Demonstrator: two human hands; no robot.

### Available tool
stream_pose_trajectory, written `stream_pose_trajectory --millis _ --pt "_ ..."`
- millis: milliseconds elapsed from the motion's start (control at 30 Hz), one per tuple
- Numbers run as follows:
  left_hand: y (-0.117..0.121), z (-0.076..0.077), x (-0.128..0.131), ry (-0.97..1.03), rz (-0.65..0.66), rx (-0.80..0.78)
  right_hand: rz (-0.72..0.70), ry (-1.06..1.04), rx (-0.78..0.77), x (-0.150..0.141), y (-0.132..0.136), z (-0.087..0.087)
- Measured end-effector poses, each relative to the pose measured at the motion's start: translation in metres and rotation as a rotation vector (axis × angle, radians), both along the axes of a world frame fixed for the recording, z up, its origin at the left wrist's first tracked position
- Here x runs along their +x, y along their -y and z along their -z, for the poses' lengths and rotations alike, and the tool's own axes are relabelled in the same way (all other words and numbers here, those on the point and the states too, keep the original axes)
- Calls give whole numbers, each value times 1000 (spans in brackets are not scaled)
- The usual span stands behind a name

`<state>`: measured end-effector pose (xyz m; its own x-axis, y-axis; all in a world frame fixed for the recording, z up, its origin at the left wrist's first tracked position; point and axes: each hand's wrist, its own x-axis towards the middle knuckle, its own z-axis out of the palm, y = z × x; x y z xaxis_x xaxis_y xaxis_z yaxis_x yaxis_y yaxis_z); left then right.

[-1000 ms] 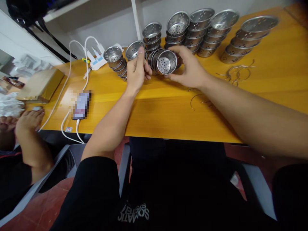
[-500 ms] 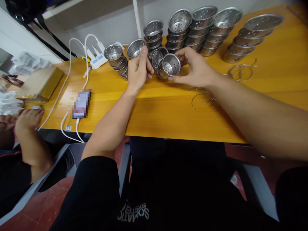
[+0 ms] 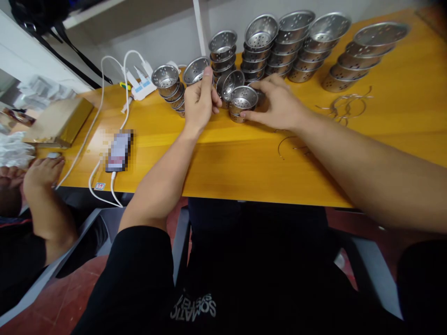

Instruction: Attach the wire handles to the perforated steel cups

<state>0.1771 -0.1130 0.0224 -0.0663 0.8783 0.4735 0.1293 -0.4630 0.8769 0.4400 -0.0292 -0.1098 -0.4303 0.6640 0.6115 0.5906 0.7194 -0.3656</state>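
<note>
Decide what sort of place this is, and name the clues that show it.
Probably a shared workroom or small workshop: stacks of perforated metal cups stand on a long wooden table, thin bent wires lie nearby, and another person's hand shows at the left.

Just above the center of the frame, the cup (image 3: 243,98) at the right hand (image 3: 279,102), which a second ago tips its open mouth toward the camera, now sits nearly level with its mouth facing up, stacked on a lower cup (image 3: 238,119) whose side shows beneath it. The right hand's fingers and thumb are a little lower in the frame along with it, and the leaning cup (image 3: 233,83) just behind, largely covered at first, now shows more of its holed inside.
</note>
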Motion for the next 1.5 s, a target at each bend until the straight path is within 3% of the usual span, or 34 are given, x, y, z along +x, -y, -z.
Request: stream_pose_trajectory --millis 233,400,567,700,900,1133,1333,1500 --pt "-2 1 2 9 -48 -24 32 76 58 5 28 -31" --pt "0 -1 0 76 -56 -70 13 116 88 -2 30 -55" --pt "5 -8 -3 124 -62 -114 45 216 67 -47 28 -112" --pt "3 -8 -4 132 -69 -91 -173 199 208 -93 17 -151" --pt "-3 0 -5 117 -52 -19 -213 196 173 -118 -6 -151" --pt "-1 -4 -6 100 -101 16 -208 146 137 -104 27 -165" --pt "8 -14 -3 91 -160 -5 -154 127 108 -92 29 -170" --pt "8 -13 -4 128 -120 -5 -148 120 126 -56 54 -177"
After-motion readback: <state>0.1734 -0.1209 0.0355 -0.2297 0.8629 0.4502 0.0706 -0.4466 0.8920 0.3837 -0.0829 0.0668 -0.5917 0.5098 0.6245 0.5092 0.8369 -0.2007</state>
